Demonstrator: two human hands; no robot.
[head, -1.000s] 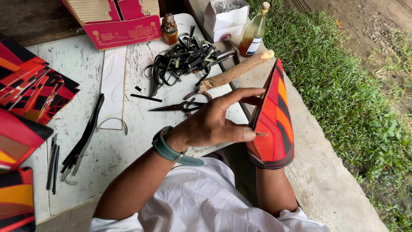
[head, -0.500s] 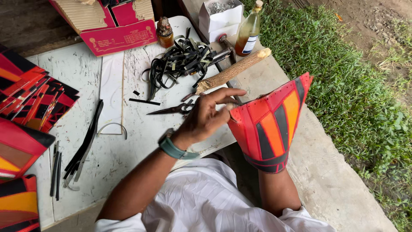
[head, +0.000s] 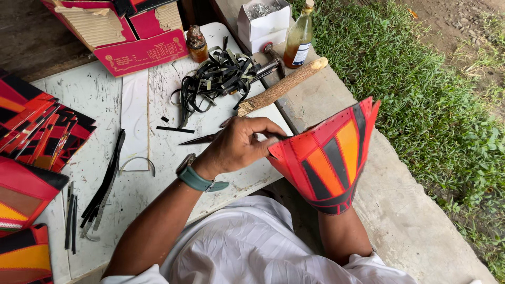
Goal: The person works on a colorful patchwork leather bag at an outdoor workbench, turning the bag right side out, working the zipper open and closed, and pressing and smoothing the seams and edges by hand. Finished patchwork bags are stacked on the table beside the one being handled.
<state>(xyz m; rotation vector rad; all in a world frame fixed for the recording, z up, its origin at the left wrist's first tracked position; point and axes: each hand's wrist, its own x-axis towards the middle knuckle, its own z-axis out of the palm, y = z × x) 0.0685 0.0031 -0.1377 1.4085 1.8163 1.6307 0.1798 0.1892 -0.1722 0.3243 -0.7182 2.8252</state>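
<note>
A cone-shaped leather piece (head: 329, 158) in red, orange and black, stitched along its edges, is held up above my lap at the table's front edge. My left hand (head: 239, 147), with a teal watch on the wrist, has its fingertips pinched at the piece's upper left edge, where a thin dark strand shows. My right hand is hidden behind or inside the piece; only its forearm (head: 342, 231) shows beneath it.
On the white table (head: 105, 100) lie dark scissors (head: 202, 139), a tangle of black strips (head: 218, 76), a wooden-handled hammer (head: 281, 87), two bottles (head: 299, 37), a white box (head: 263, 21) and a red carton (head: 137, 31). Stacked red-and-black pieces (head: 37, 131) sit left. Grass (head: 436, 105) lies right.
The leather piece has turned from edge-on to showing its broad striped face. My left hand shifted from its side to its upper left edge.
</note>
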